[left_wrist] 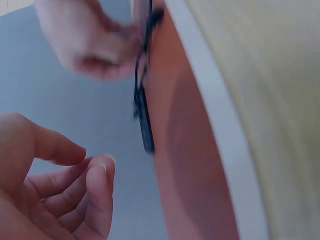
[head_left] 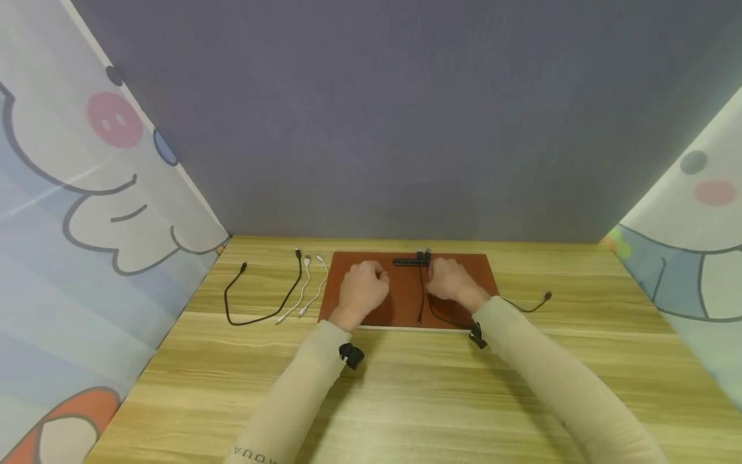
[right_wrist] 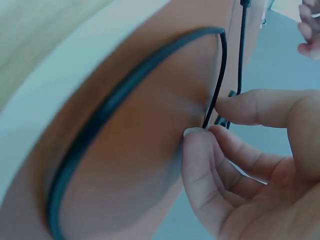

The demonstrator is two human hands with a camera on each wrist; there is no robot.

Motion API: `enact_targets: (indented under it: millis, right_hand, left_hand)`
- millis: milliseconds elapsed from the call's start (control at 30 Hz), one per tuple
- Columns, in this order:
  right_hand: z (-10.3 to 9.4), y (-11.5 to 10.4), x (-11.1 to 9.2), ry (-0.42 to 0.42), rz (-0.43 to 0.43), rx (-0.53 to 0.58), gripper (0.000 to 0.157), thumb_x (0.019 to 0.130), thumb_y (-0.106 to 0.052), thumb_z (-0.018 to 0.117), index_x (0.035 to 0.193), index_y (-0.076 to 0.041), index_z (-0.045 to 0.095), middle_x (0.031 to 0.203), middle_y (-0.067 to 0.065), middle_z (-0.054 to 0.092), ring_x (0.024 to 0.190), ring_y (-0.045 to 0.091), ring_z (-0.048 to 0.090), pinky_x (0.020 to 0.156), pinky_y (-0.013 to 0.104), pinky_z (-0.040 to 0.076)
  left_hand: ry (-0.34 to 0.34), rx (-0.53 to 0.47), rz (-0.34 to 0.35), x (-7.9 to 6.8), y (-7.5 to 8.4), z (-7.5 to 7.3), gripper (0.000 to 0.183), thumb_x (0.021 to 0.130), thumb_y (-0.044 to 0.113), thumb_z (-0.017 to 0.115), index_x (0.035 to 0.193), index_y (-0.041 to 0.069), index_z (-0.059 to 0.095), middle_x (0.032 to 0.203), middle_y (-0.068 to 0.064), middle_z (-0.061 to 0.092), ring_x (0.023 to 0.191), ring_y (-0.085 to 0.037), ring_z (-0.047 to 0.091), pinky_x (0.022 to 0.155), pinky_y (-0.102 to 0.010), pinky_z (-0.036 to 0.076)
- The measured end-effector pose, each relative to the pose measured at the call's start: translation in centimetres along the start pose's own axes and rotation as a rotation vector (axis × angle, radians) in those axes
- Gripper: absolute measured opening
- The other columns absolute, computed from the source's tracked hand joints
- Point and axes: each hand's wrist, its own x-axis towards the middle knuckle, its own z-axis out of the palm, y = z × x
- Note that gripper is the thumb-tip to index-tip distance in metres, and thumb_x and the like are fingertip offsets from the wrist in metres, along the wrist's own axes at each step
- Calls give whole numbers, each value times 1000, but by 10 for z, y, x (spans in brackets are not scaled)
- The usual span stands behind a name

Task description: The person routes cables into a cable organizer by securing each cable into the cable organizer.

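Observation:
In the head view my right hand [head_left: 452,281] is at the right half of a brown board [head_left: 400,303], pinching a thin black cable [right_wrist: 218,80] between thumb and fingers. This cable bends across the board and runs under the right sleeve. Just beside the fingers lies a narrow black strip [head_left: 404,262], which looks like a cable holder. Two dark plugs [head_left: 420,253] stick out past its far side, and a second black cable [head_left: 421,299] hangs straight from it. Over the board's left part hovers my left hand [head_left: 362,287], fingers loosely curled around nothing.
Left of the board, a black cable [head_left: 255,321] and two white cables [head_left: 301,293] lie on the wooden table [head_left: 406,399]. A black cable end with a plug [head_left: 547,296] lies to the right. A grey wall [head_left: 371,129] rises behind the table.

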Motion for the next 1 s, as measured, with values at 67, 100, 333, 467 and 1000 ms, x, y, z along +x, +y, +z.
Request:
enact_targets:
  millis: [67,100,333,467,1000]
  right_hand:
    - [1,-1,-3,-8,-2,3,38,92,-3,59,62,-16,39,52,-4,28,48,12,21,50,29,25]
    - [1,-1,-5,-11,0,-2,40,92,-3,59,61,-16,37,52,-4,27,49,12,20,50,29,24]
    - [5,-6,-14,-44,51,-41,33,91,-5,62,62,-14,49,51,-4,33,45,10,25,45,26,27]
    - [7,-8,-17,-42,73,-49,27,90,-6,64,66,-12,54,51,-4,36,45,10,27,45,26,28]
    - [10,-13,-28,-50,78,-56,23,89,-6,67,71,-10,55,56,-1,37,48,12,29,46,27,27]
  left_hand:
    - [17,16,-11,7,-9,-7,24,100,11,58,78,9,67,57,2,51,43,-11,38,41,-25,27]
    - [20,19,-21,11,-13,-11,29,99,10,56,71,10,62,54,2,46,43,-11,34,41,-25,26]
    - [15,77,-126,32,-43,-26,41,94,3,48,59,17,32,51,4,27,46,-10,20,44,-26,19]
    - [33,87,-171,39,-57,-33,35,92,1,46,62,15,34,51,3,26,45,-11,19,44,-27,19]
    - [-1,230,-329,59,-91,-50,37,99,12,52,126,-11,61,134,-35,49,110,-49,58,89,-56,53]
